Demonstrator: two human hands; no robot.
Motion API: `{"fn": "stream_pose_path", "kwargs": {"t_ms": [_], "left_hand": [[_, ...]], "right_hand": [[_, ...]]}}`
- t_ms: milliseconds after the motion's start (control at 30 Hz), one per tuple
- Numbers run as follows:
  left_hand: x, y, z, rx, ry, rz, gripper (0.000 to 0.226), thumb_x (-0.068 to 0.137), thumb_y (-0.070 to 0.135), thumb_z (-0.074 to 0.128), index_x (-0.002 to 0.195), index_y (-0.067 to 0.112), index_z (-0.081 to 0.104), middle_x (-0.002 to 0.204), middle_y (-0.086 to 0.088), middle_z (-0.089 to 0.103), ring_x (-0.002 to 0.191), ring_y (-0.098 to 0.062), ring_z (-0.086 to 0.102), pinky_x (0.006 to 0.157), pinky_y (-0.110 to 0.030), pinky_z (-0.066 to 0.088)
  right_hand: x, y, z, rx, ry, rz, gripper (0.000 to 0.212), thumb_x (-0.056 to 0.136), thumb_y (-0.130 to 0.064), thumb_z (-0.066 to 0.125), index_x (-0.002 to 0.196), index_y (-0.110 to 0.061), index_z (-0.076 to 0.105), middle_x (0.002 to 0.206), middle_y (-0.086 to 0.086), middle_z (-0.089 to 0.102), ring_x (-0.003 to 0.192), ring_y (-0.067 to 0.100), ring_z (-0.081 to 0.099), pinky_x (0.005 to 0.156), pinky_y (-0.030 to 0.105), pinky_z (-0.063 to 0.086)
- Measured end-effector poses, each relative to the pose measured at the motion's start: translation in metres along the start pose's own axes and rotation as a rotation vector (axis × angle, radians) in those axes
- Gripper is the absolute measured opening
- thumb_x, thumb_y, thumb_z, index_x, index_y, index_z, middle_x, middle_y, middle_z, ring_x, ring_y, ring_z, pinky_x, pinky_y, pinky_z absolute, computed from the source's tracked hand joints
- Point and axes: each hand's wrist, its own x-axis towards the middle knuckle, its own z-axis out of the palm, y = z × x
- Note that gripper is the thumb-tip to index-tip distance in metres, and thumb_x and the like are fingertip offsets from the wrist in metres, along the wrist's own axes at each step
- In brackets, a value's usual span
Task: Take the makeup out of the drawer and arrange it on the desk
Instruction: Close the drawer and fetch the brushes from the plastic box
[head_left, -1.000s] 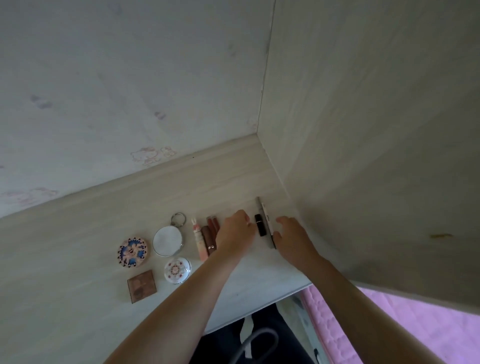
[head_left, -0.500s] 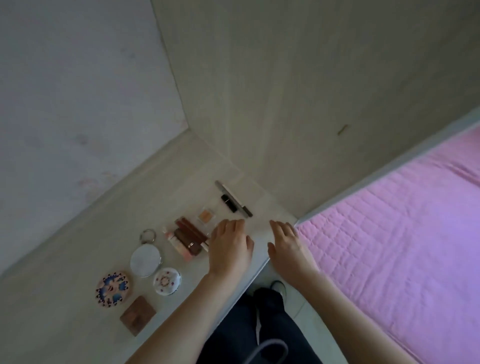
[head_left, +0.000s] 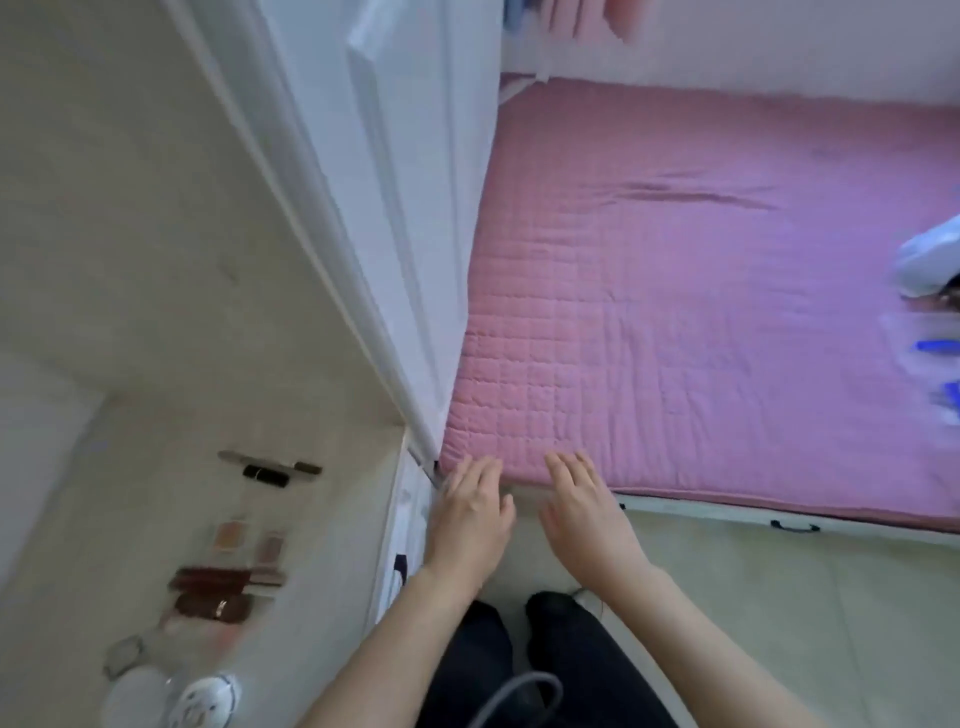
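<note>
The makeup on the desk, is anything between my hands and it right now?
Nothing visible stands between them. The left hand and right hand are open, past the desk edge, with the makeup to their left.

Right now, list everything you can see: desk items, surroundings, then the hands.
desk: one, pale wood grain, left side of view.
slim stick: one, grey and dark, far end of the makeup row.
black tube: one, black, lying beside the slim stick.
small pans: two, peach and mauve, mid-row, blurred.
dark tubes: at least two, brown-red, side by side; exact count blurred.
round compacts: two, white, one patterned, bottom left corner.
ring: one, metallic, by the compacts, blurred.
bed cover: one, pink quilted, right side.
white panel: one, white, between desk and bed cover.
left hand: empty, fingers straight, off the desk edge.
right hand: empty, fingers straight, near the bed cover.
</note>
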Motion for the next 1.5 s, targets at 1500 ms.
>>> {"fn": "stream_pose_path", "kwargs": {"t_ms": [1500], "left_hand": [[0.122,0.677,0.325,0.484,-0.593,1.274,0.065,0.100,0.039,0.035,0.154,0.021,0.003,0.162,-0.002,0.000,0.147,-0.027,-0.012,0.120,-0.043,0.003]], "right_hand": [[-0.288,0.583,-0.055,0.515,0.469,1.530,0.063,0.099,-0.033,0.041,0.151,-0.009,0.015,0.159,0.010,0.016,0.147,0.034,0.002,0.120,0.046,0.009]]}}
